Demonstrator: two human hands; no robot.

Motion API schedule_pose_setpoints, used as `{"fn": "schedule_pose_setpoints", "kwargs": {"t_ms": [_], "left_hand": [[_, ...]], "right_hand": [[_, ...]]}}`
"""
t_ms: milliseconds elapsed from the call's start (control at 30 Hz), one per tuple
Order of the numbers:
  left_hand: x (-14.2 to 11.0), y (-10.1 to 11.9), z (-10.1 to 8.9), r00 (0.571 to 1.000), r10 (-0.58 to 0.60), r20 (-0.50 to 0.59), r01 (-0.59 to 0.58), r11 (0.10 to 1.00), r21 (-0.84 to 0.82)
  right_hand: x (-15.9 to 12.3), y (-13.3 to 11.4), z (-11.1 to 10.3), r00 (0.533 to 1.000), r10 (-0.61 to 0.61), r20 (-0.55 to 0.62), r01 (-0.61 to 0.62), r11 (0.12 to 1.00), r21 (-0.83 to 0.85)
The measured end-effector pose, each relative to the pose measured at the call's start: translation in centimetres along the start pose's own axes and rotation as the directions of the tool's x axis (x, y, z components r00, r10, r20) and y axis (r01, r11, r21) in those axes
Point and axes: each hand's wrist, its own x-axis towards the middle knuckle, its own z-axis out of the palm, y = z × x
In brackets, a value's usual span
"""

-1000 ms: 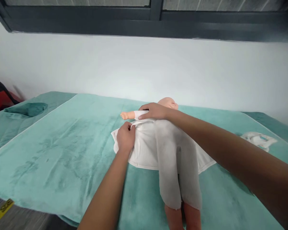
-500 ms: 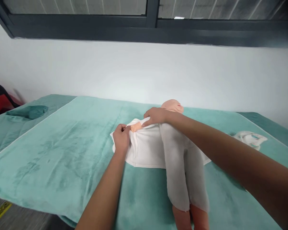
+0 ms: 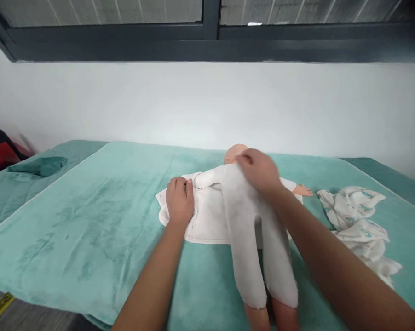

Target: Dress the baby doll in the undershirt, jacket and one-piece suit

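Note:
A baby doll in a white bodysuit lies on its back, head toward the wall and bare lower legs toward me. Under it a white baby shirt is spread out. My left hand is closed over the shirt's left part, at the end of the doll's arm; the doll's hand on that side is hidden. Over the doll's upper chest, just below its head, is my right hand, its fingers curled and blurred by motion. The doll's other hand pokes out on the right.
A crumpled white printed cloth lies right of the doll. Green padded fabric covers the table, with a small green cushion at far left. A red and black object is at the left edge. Wall and window frame stand behind.
My right hand has left the doll's sleeve and moved right, over its chest. The doll's hand near my left hand was visible and is now covered. More of the printed cloth shows.

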Motion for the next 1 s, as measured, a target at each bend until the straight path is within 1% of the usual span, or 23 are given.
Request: {"fn": "schedule_pose_setpoints", "kwargs": {"t_ms": [33, 67, 100, 133, 200, 267, 333, 400, 467, 533, 600, 667, 767, 867, 933, 1000], "left_hand": [[0.0, 0.0, 0.0, 0.999, -0.037, -0.010, 0.038, 0.999, 0.012], [0.0, 0.0, 0.0, 0.996, -0.084, -0.019, 0.085, 0.996, 0.029], [0.0, 0.0, 0.1, 0.991, -0.132, -0.023, 0.133, 0.990, 0.051], [0.0, 0.0, 0.1, 0.985, -0.173, -0.020, 0.174, 0.982, 0.073], [0.0, 0.1, 0.1, 0.978, -0.210, 0.006, 0.208, 0.972, 0.106], [-0.1, 0.2, 0.1, 0.980, -0.195, 0.034, 0.190, 0.975, 0.111], [-0.1, 0.4, 0.1, 0.987, -0.159, 0.041, 0.155, 0.984, 0.089], [0.0, 0.7, 0.0, 0.990, -0.135, 0.040, 0.133, 0.990, 0.038], [0.4, 1.2, -0.1, 0.987, -0.151, 0.050, 0.153, 0.988, -0.037], [1.3, 1.9, -0.2, 0.980, -0.187, 0.064, 0.194, 0.973, -0.124], [2.5, 2.8, -0.3, 0.972, -0.224, 0.066, 0.233, 0.952, -0.200], [3.7, 3.9, -0.3, 0.961, -0.266, 0.082, 0.278, 0.924, -0.263], [5.2, 5.9, -0.3, 0.938, -0.323, 0.126, 0.346, 0.885, -0.310], [6.4, 7.9, -0.1, 0.928, -0.343, 0.144, 0.372, 0.869, -0.326], [7.2, 9.2, 0.1, 0.923, -0.350, 0.161, 0.385, 0.858, -0.341], [7.8, 10.4, 0.0, 0.922, -0.337, 0.189, 0.384, 0.851, -0.358]], "right_hand": [[-0.8, 2.0, -0.6, 0.983, 0.164, -0.080, -0.166, 0.986, -0.026], [-1.7, 3.9, -1.0, 0.951, 0.286, -0.121, -0.292, 0.955, -0.043], [-2.5, 5.5, -1.1, 0.922, 0.364, -0.133, -0.373, 0.926, -0.051], [-3.2, 6.8, -1.1, 0.907, 0.406, -0.112, -0.413, 0.909, -0.050], [-4.1, 8.2, -0.6, 0.898, 0.436, -0.062, -0.438, 0.899, -0.024], [-4.3, 8.4, -0.1, 0.902, 0.431, -0.038, -0.429, 0.902, 0.044], [-4.3, 8.1, 0.0, 0.902, 0.431, -0.012, -0.424, 0.893, 0.152], [-4.2, 7.7, 0.0, 0.894, 0.442, 0.074, -0.443, 0.849, 0.289], [-4.4, 7.6, 0.0, 0.884, 0.425, 0.197, -0.467, 0.764, 0.445], [-4.6, 7.4, 0.1, 0.884, 0.353, 0.306, -0.467, 0.662, 0.586], [-4.9, 7.1, 0.4, 0.888, 0.276, 0.368, -0.460, 0.568, 0.683], [-5.2, 6.6, 0.8, 0.888, 0.235, 0.395, -0.459, 0.493, 0.739], [-5.6, 5.5, 1.5, 0.889, 0.196, 0.415, -0.459, 0.383, 0.802], [-6.1, 4.2, 2.4, 0.892, 0.168, 0.419, -0.450, 0.277, 0.849], [-6.4, 3.5, 2.9, 0.894, 0.147, 0.423, -0.447, 0.231, 0.864], [-6.5, 3.1, 3.3, 0.894, 0.126, 0.430, -0.447, 0.211, 0.869]]}}
